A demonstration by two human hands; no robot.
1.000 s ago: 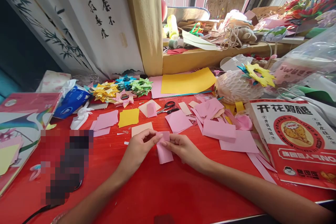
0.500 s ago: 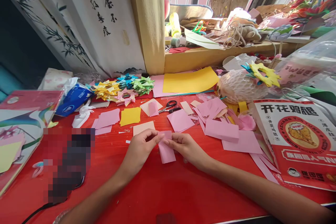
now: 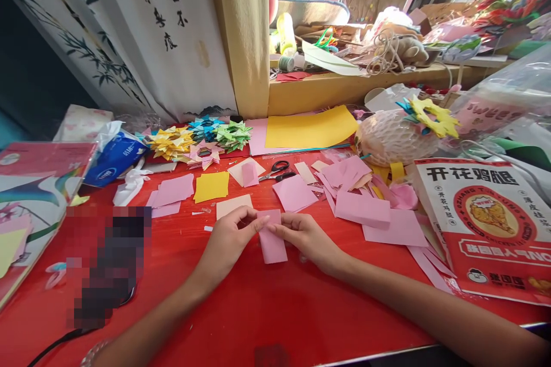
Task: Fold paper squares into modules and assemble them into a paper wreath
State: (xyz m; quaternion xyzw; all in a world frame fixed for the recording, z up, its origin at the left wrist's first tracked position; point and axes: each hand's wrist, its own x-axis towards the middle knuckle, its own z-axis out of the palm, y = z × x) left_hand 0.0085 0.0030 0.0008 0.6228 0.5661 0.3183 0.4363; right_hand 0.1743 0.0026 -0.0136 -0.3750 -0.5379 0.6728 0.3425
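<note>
Between my two hands is a folded strip of pink paper [image 3: 274, 248], held just above the red table [image 3: 241, 315]. My left hand [image 3: 235, 235] pinches its upper left edge between thumb and fingers. On the other side, my right hand [image 3: 303, 236] grips the right edge, its thumb lying across the front of the strip. Both thumbs come close together near the top of the paper. Just beyond the left fingers lies a peach paper square [image 3: 233, 205]. Pink squares [image 3: 295, 192] rest past the right hand.
Black-handled scissors [image 3: 279, 167] lie behind the hands. Yellow squares [image 3: 212, 187] and pink sheets [image 3: 174, 190] sit to the left, folded paper stars [image 3: 172, 143] at the back. A snack bag [image 3: 491, 223] stands at right, a blue tissue pack [image 3: 114, 157] at left.
The view has shifted slightly, so everything sits a little higher and further left. Both hands keep the same hold on the pink paper strip.
</note>
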